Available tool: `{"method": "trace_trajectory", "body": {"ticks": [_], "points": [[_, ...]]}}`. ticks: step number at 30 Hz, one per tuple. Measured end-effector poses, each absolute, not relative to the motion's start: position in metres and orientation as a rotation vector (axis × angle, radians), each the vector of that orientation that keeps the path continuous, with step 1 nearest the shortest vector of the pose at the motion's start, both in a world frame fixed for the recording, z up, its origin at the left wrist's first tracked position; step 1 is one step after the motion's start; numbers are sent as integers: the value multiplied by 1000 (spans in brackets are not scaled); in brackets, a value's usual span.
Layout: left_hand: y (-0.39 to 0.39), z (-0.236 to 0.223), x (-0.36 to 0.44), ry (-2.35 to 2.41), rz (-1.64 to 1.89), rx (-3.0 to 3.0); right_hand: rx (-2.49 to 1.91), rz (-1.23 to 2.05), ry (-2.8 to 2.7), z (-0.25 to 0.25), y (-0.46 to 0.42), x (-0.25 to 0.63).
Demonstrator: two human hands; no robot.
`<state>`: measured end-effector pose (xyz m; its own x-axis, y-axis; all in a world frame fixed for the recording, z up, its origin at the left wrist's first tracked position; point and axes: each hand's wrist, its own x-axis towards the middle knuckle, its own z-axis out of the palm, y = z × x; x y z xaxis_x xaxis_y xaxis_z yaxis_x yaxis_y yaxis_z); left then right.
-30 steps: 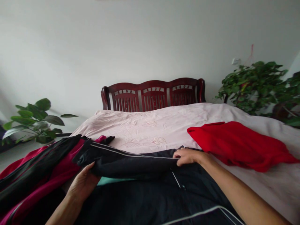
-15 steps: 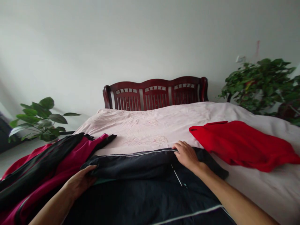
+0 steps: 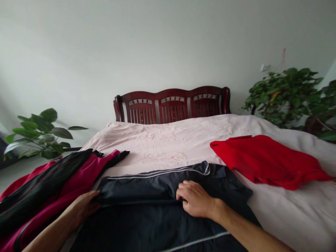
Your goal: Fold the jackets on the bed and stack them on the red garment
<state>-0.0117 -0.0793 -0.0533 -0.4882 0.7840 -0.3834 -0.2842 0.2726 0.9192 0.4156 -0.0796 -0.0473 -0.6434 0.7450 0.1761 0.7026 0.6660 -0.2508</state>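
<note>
1. Your R hand [image 3: 195, 199] is pressing on the navy jacket [image 3: 136, 189], grip open; your L hand [image 3: 84, 206] is cupping the fold, can't tell if it's pinching.
2. Fabric's looking light, soft, prob. slippery; piped edge [image 3: 157, 172] is offering the best hold.
3. Jacket's lying folded on the pink bedcover [image 3: 168, 140], magenta-and-black garment [image 3: 52, 182] alongside on L, red garment [image 3: 270, 161] on R.
</note>
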Motion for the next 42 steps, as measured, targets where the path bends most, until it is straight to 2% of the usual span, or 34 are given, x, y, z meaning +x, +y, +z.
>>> {"method": "trace_trajectory", "body": {"ticks": [4, 7, 11, 14, 18, 22, 26, 29, 33, 35, 37, 42], "points": [[-83, -42, -17, 1907, 1264, 964, -1197, 565, -2455, -42, -73, 446], [-89, -32, 8, 2148, 1175, 1662, -1364, 504, -2168, -32, -51, 479], [-103, -29, 97, 1574, 1035, 1987, -1520, 215, -2116, -29, -22, 510], [-115, -32, 173, 1135, 809, 2186, -1566, 143, -2264, -35, -9, 509], [-118, -45, 230, 1093, 532, 2405, -1656, 94, -2321, -43, 4, 492], [-113, -61, 243, 1145, 456, 2424, -1747, 55, -2236, -51, 17, 481], [-116, -55, 234, 1016, 440, 2325, -1795, 17, -2217, -63, 21, 478], [-119, -41, 201, 925, 602, 2115, -1782, 7, -2222, -63, 17, 482], [-109, -35, 110, 1415, 1146, 1857, -1736, -36, -2196, -56, 9, 487], [-96, -40, 56, 1759, 1283, 1733, -1710, -68, -2211, -56, 7, 486], [-83, -48, 14, 2099, 1163, 1682, -1691, -55, -2247, -59, 9, 482], [-67, -74, -12, 2122, 954, 1743, -1748, 14, -2233, -69, 19, 480]]}}
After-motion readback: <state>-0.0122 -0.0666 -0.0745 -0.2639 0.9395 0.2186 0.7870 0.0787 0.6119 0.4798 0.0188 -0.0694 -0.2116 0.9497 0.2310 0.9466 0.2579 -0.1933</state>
